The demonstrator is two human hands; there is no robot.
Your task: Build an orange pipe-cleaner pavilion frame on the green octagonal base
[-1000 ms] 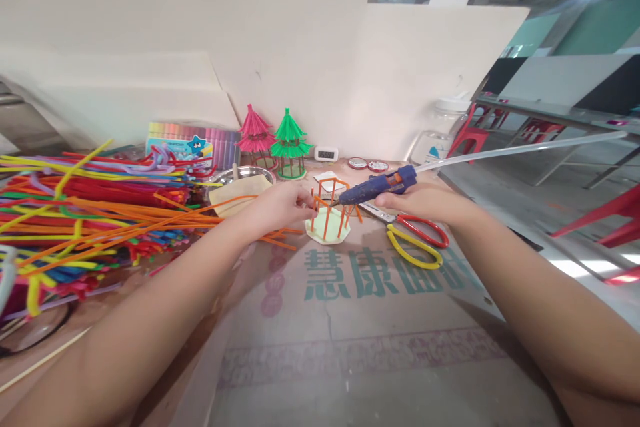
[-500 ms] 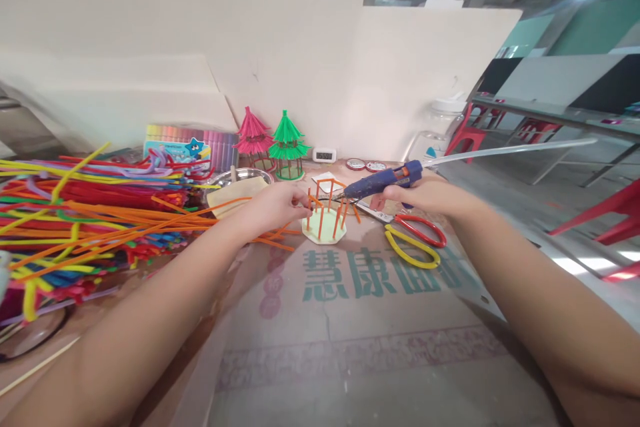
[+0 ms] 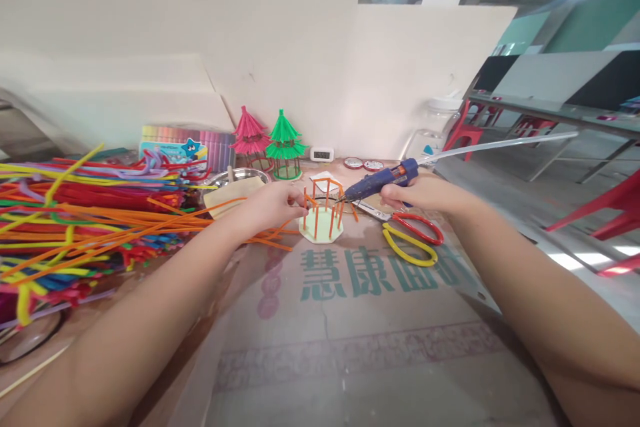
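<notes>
A pale green octagonal base (image 3: 321, 230) stands on the table, with several upright orange pipe-cleaner posts (image 3: 317, 219) around its edge. Orange strips join some of the post tops at the back. My left hand (image 3: 277, 205) is at the base's left side, thumb and fingers pinched on an orange pipe cleaner (image 3: 305, 203) there. In my right hand (image 3: 407, 192) is a blue glue gun (image 3: 383, 180), a long clear glue stick (image 3: 505, 147) jutting from its back. Its nozzle points down-left, close to the right-hand posts; I cannot tell whether it touches one.
Scissors (image 3: 413, 243) with red and yellow handles lie below my right hand. Bundled coloured pipe cleaners (image 3: 100, 213) cover the left side. Behind stand pink (image 3: 250, 133) and green (image 3: 286, 137) pavilion models, a marker set (image 3: 187, 147), a metal bowl (image 3: 213, 180) and a small digital clock (image 3: 321, 154).
The glue gun's nozzle has dipped slightly down and left beside the posts. My left hand keeps its pinch at the base's left side. The whole view has shifted a little.
</notes>
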